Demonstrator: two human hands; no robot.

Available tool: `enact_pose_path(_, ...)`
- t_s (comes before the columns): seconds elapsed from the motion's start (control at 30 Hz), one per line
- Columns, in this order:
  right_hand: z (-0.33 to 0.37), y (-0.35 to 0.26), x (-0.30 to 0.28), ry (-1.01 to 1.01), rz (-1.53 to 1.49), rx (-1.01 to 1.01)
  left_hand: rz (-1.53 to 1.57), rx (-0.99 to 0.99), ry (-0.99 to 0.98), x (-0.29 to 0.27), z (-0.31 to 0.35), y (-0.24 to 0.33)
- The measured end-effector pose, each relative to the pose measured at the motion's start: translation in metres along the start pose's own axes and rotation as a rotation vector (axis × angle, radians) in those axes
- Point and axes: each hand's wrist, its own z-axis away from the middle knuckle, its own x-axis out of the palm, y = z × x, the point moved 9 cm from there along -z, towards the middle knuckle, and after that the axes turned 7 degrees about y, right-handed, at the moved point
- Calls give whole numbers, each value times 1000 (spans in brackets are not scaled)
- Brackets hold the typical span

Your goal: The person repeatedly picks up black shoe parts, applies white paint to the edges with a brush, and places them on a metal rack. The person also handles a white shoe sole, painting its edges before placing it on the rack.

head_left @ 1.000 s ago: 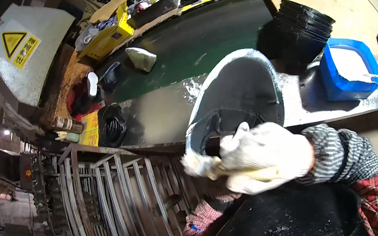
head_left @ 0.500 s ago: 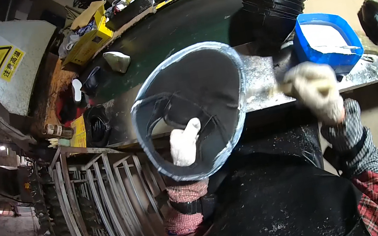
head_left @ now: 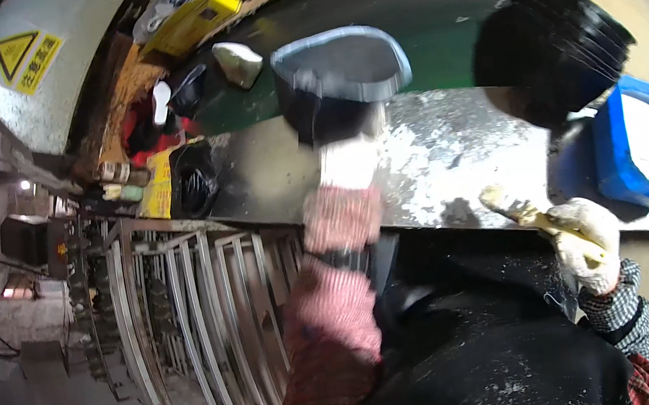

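My left hand (head_left: 349, 162), in a white glove, reaches forward over the metal-topped bench edge. It grips a black cup-shaped piece with a pale bluish-white rim (head_left: 320, 122); motion blurs the piece, and my fingertips are hidden behind it. My right hand (head_left: 590, 248), in a stained pale glove, is closed around a brush (head_left: 509, 204). The brush head points left, beside the bench's near edge. Right of that hand stands a blue tub (head_left: 613, 154) with white material in it.
Nested black cup-shaped pieces (head_left: 577, 44) lean on the bench at right. A pale block (head_left: 239, 64) lies on the green surface (head_left: 430, 13). Yellow boxes (head_left: 191, 20) line the back. A metal rack (head_left: 188, 311) stands at lower left, below a grey hood with a warning label (head_left: 53, 68).
My left hand has swung the black piece forward, turning its wide opening away from me. My right hand has come down and nearer, and the brush shows more plainly. The view has shifted.
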Motion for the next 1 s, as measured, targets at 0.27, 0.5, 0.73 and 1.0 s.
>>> enact_pose_path(0.27, 10, 13, 2, 66, -35, 139, 1670, -1448, -379, -43, 69, -30)
enact_pose_path(0.5, -15, -26, 79, -81, -71, 179, 956, -2264, -857, -169, 489, -16)
enact_pose_path(0.73, -57, -85, 130, -181, 135, 196, 272, -2569, 278, -215, 720, -135)
enact_pose_path(1.0, -72, -108, 160, -128, 325, 201, 547, -2613, 660, -182, 743, -159)
